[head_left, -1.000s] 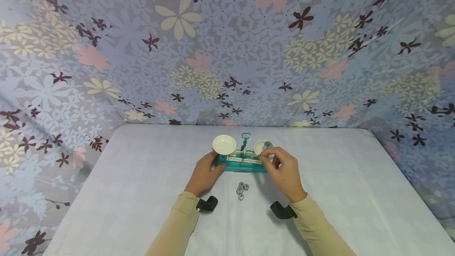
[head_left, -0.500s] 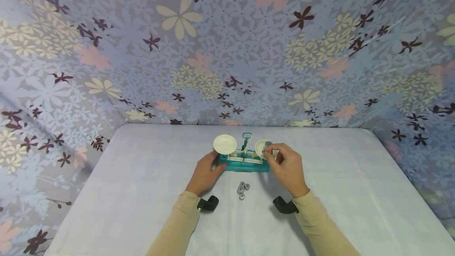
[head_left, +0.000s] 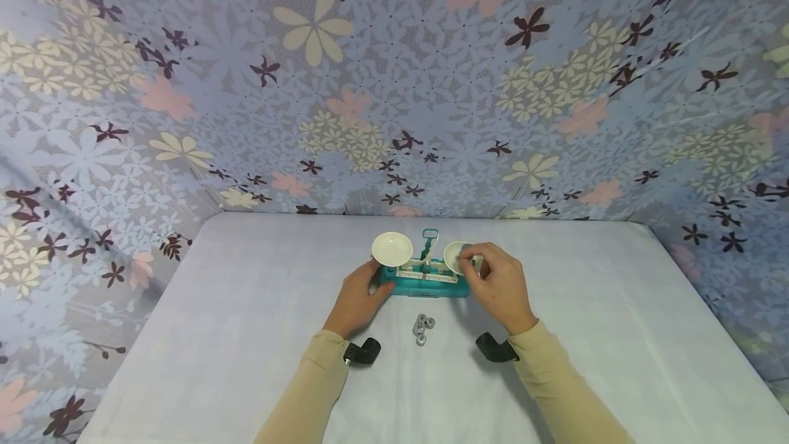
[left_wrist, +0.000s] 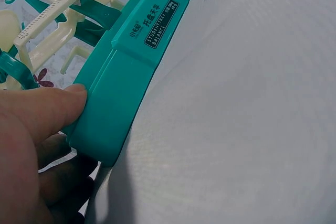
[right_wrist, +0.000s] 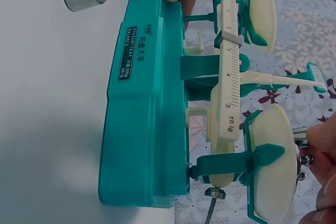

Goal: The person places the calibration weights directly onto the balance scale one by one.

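Observation:
A teal student tray balance (head_left: 425,288) with two cream pans stands at the table's far side. My left hand (head_left: 356,300) grips its left end. In the left wrist view the thumb (left_wrist: 63,103) lies on the teal base and the other fingers curl behind its end. At the right pan (head_left: 453,252), my right hand (head_left: 501,286) pinches a small metal weight (right_wrist: 300,137), seen at the pan's rim in the right wrist view. Other small knobbed weights (right_wrist: 306,161) show in that pan, partly hidden by fingers. Nothing lies in the left pan (head_left: 392,249).
Several metal weights (head_left: 422,327) stand clustered on the white tablecloth (head_left: 259,273) in front of the balance, between my forearms. Behind the table rises a floral-patterned cloth (head_left: 394,122). The balance's pointer and dial (head_left: 429,234) stick up between the pans.
My right hand has moved slightly right, from the near edge of the right pan to over the weights in it. The left hand keeps its hold on the balance.

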Demonstrator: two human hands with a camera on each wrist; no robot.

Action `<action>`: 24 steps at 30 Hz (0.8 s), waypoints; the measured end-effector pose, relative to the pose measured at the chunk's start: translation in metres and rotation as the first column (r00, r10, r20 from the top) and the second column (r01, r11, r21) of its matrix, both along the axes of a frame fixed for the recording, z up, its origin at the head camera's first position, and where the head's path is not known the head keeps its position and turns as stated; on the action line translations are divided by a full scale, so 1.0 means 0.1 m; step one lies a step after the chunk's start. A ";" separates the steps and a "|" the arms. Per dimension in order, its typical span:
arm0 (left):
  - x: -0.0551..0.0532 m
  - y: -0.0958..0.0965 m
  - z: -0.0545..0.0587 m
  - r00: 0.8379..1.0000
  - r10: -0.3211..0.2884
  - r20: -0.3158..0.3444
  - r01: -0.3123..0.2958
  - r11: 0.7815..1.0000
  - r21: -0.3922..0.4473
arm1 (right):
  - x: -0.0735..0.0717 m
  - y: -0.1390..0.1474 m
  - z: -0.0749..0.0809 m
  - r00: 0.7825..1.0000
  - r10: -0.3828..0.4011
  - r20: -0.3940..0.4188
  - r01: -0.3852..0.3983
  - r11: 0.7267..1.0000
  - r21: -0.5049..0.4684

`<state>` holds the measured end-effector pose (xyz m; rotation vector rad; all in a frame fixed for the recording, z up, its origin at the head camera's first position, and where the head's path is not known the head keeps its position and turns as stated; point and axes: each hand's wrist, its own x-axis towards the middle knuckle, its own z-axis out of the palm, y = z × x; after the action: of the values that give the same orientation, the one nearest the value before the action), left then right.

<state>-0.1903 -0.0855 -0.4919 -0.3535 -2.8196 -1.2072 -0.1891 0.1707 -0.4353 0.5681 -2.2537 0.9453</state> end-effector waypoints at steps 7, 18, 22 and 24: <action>0.00 0.00 0.00 1.000 0.002 0.017 -0.002 1.000 0.013 | -0.03 -0.01 0.02 1.000 0.015 0.004 -0.015 0.998 0.055; -0.01 0.01 0.00 1.000 0.007 0.025 -0.008 1.000 0.010 | -0.06 -0.01 0.03 1.000 -0.013 0.010 0.011 0.989 0.150; -0.02 -0.01 -0.02 1.000 0.001 0.023 -0.001 1.000 0.007 | -0.05 -0.03 0.03 1.000 -0.020 -0.004 0.020 0.981 0.193; -0.01 -0.01 -0.03 1.000 0.004 0.027 -0.004 1.000 0.004 | -0.05 -0.04 0.02 1.000 -0.013 -0.005 0.014 0.978 0.209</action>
<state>-0.1916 -0.0868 -0.4944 -0.3334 -2.8390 -1.2261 -0.1939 0.1666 -0.4329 0.6440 -2.3669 0.7032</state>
